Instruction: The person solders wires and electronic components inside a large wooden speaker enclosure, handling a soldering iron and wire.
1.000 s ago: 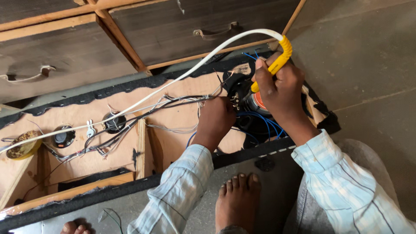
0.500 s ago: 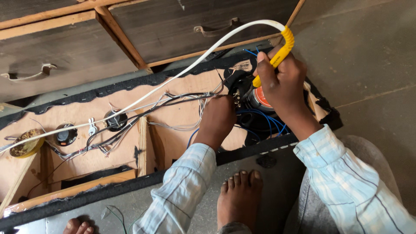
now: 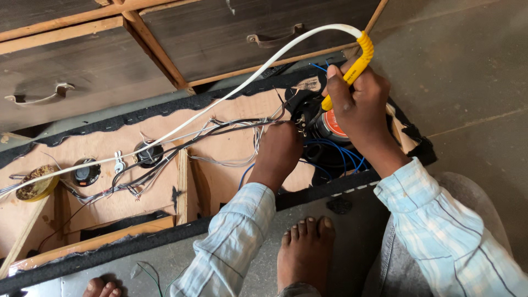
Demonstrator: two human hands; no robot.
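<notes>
My right hand [image 3: 360, 104] grips a yellow-handled soldering iron [image 3: 352, 69], tip pointing down at the terminals of a large black speaker [image 3: 324, 129] mounted in an open wooden speaker box [image 3: 220, 181]. The iron's white cord [image 3: 220, 104] arcs left across the box. My left hand [image 3: 280, 151] reaches into the box beside the speaker, fingers closed around wires at the terminal; exactly what it pinches is hidden. Blue wires [image 3: 335, 157] loop below the speaker.
Two small tweeters [image 3: 87, 173] [image 3: 147, 154] and a yellow-rimmed one [image 3: 36, 184] sit at the box's left, joined by a bundle of grey and black wires [image 3: 192, 137]. Dark wooden drawers [image 3: 220, 33] stand behind. My bare foot [image 3: 305, 253] rests on the floor.
Both hands stay at the speaker terminal; the soldering iron and its cord have barely shifted.
</notes>
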